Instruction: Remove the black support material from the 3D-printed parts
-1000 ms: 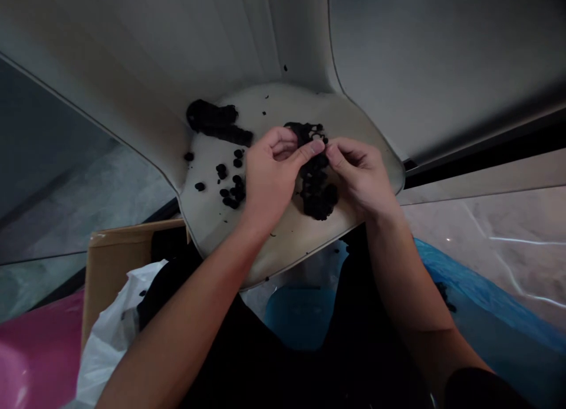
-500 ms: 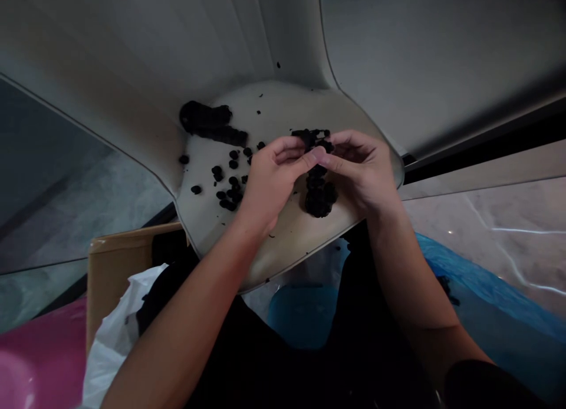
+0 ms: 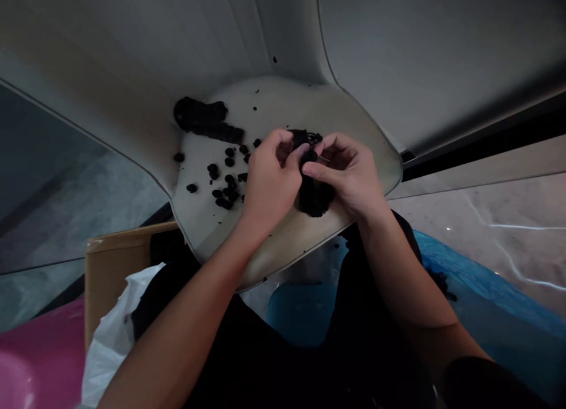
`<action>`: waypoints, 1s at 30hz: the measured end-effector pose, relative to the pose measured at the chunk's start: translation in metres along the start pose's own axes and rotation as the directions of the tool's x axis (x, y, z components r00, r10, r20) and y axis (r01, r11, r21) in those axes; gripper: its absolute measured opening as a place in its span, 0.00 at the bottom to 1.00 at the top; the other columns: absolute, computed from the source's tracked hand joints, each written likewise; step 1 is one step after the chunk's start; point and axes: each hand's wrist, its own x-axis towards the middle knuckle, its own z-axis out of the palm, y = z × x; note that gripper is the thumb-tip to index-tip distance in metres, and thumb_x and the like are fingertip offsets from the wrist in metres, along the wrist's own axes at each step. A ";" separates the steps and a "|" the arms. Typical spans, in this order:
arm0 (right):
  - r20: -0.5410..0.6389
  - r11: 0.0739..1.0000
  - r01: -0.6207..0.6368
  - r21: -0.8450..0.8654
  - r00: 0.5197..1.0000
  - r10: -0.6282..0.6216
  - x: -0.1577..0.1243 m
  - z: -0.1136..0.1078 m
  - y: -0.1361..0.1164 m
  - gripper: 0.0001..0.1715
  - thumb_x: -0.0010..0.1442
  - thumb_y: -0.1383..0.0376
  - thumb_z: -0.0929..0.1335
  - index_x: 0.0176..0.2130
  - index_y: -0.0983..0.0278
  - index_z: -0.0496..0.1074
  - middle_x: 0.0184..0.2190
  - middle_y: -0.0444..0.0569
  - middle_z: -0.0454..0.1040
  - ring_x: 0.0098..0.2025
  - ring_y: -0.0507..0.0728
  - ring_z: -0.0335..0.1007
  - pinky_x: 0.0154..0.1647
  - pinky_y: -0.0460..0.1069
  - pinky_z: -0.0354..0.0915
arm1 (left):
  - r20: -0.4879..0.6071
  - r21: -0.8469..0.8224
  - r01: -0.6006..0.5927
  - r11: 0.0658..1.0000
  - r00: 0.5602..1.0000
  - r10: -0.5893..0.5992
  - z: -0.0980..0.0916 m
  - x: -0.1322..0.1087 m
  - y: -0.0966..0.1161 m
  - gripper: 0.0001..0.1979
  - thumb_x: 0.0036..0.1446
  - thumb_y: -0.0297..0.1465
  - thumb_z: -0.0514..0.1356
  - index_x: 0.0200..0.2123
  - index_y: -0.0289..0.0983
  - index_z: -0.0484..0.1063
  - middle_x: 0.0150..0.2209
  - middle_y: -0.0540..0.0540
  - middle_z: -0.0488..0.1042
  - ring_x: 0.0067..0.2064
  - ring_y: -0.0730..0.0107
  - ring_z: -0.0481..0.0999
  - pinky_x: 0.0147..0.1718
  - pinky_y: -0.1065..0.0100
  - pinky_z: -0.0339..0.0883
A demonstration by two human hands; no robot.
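Observation:
Both my hands meet over the right part of a pale chair seat (image 3: 274, 247). My left hand (image 3: 275, 179) is closed, with thumb and fingers pinching a black, stringy-edged piece (image 3: 300, 138). My right hand (image 3: 347, 170) pinches a small dark round lump (image 3: 309, 157) of the same black material between thumb and fingers. Beneath the hands lies a bumpy black clump (image 3: 315, 203); whether it joins the held piece, I cannot tell. Left of my hands, several small black rounded pieces (image 3: 229, 179) are scattered on the seat. The exact material is too dark to make out.
Two long black bundles (image 3: 201, 115) lie by the chair's backrest. Below left stand a cardboard box (image 3: 99, 279) with a white bag (image 3: 115, 332) and a pink container (image 3: 48, 350). A blue plastic bag (image 3: 477, 279) is at right, a blue object (image 3: 303, 315) below the seat.
My right hand has shifted slightly left and its thumb now presses a round black lump. My left fingers have curled in more. The whole view has shifted slightly.

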 end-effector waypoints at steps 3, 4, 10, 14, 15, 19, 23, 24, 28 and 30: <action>-0.049 1.000 0.013 -0.006 0.999 -0.014 -0.001 0.002 0.001 0.27 0.44 0.54 0.90 0.33 0.58 0.79 0.33 0.40 0.79 0.34 0.52 0.72 0.35 0.47 0.71 | 0.004 0.067 -0.081 0.994 0.997 0.081 -0.003 0.000 0.002 0.09 0.69 0.21 0.64 0.39 0.40 0.78 0.40 0.48 0.81 0.44 0.65 0.80 0.45 0.64 0.71; -0.055 1.000 0.023 -0.008 0.998 -0.023 -0.001 0.001 0.001 0.26 0.45 0.54 0.90 0.34 0.58 0.80 0.34 0.41 0.79 0.35 0.52 0.73 0.36 0.48 0.72 | 0.018 0.071 -0.095 0.993 0.995 0.094 -0.004 0.000 0.003 0.09 0.69 0.20 0.63 0.39 0.40 0.79 0.41 0.48 0.81 0.45 0.65 0.80 0.46 0.64 0.71; -0.034 0.994 0.103 -0.021 0.994 -0.104 0.000 -0.009 0.000 0.23 0.47 0.60 0.90 0.32 0.58 0.78 0.35 0.40 0.81 0.38 0.53 0.77 0.42 0.49 0.77 | 0.186 -0.196 0.064 0.979 0.982 -0.028 -0.009 0.001 0.008 0.12 0.72 0.24 0.61 0.34 0.40 0.79 0.38 0.49 0.81 0.44 0.66 0.80 0.48 0.66 0.73; 0.009 0.988 0.146 0.050 0.989 -0.146 0.001 -0.012 0.000 0.21 0.47 0.67 0.88 0.29 0.58 0.77 0.38 0.40 0.85 0.44 0.55 0.82 0.48 0.52 0.81 | 0.273 -0.287 0.190 0.939 0.956 -0.110 -0.012 0.001 0.013 0.11 0.74 0.29 0.61 0.36 0.40 0.80 0.40 0.49 0.82 0.46 0.66 0.80 0.49 0.67 0.74; 0.007 0.988 0.154 0.033 0.988 -0.154 0.001 -0.014 -0.001 0.21 0.47 0.67 0.88 0.28 0.58 0.77 0.37 0.40 0.85 0.42 0.55 0.82 0.46 0.52 0.80 | 0.296 -0.270 0.199 0.942 0.948 -0.115 -0.014 0.001 0.014 0.11 0.74 0.31 0.63 0.36 0.40 0.81 0.40 0.48 0.82 0.46 0.66 0.81 0.49 0.67 0.74; 0.008 0.975 0.147 -0.169 0.989 -0.148 -0.001 -0.018 -0.011 0.21 0.48 0.61 0.89 0.29 0.58 0.79 0.29 0.41 0.79 0.33 0.54 0.75 0.36 0.51 0.74 | 0.303 -0.151 0.165 0.975 0.946 -0.113 -0.020 0.002 0.016 0.11 0.62 0.39 0.76 0.35 0.41 0.83 0.38 0.48 0.84 0.42 0.64 0.81 0.44 0.65 0.74; 0.058 0.970 0.125 -0.208 0.992 -0.116 -0.004 -0.016 -0.019 0.24 0.46 0.56 0.90 0.34 0.57 0.80 0.30 0.41 0.79 0.34 0.55 0.76 0.38 0.51 0.75 | 0.181 -0.095 0.127 0.987 0.978 -0.108 -0.021 0.002 0.013 0.17 0.57 0.42 0.79 0.26 0.42 0.78 0.30 0.50 0.80 0.36 0.63 0.78 0.36 0.62 0.69; 0.057 0.974 0.126 -0.186 0.991 -0.117 -0.004 -0.014 -0.020 0.25 0.45 0.56 0.90 0.34 0.57 0.80 0.30 0.40 0.79 0.34 0.55 0.76 0.38 0.51 0.75 | 0.159 -0.084 0.117 0.990 0.982 -0.103 -0.020 0.002 0.012 0.19 0.57 0.42 0.79 0.24 0.42 0.76 0.28 0.50 0.78 0.35 0.64 0.76 0.35 0.61 0.68; -0.007 0.980 0.125 -0.158 0.992 -0.128 -0.003 -0.007 -0.018 0.28 0.41 0.56 0.91 0.34 0.58 0.80 0.31 0.40 0.81 0.34 0.53 0.75 0.37 0.50 0.75 | 0.135 -0.069 0.105 0.992 0.986 -0.095 -0.018 0.001 0.009 0.21 0.59 0.42 0.77 0.23 0.42 0.74 0.27 0.50 0.75 0.34 0.65 0.73 0.34 0.61 0.65; -0.002 0.973 0.127 -0.193 0.992 -0.130 -0.003 -0.007 -0.018 0.25 0.44 0.57 0.90 0.35 0.58 0.82 0.33 0.41 0.82 0.35 0.54 0.76 0.39 0.50 0.76 | 0.162 -0.055 0.109 0.992 0.982 -0.099 -0.016 0.000 0.007 0.18 0.63 0.43 0.74 0.26 0.42 0.76 0.28 0.50 0.76 0.34 0.65 0.72 0.34 0.62 0.64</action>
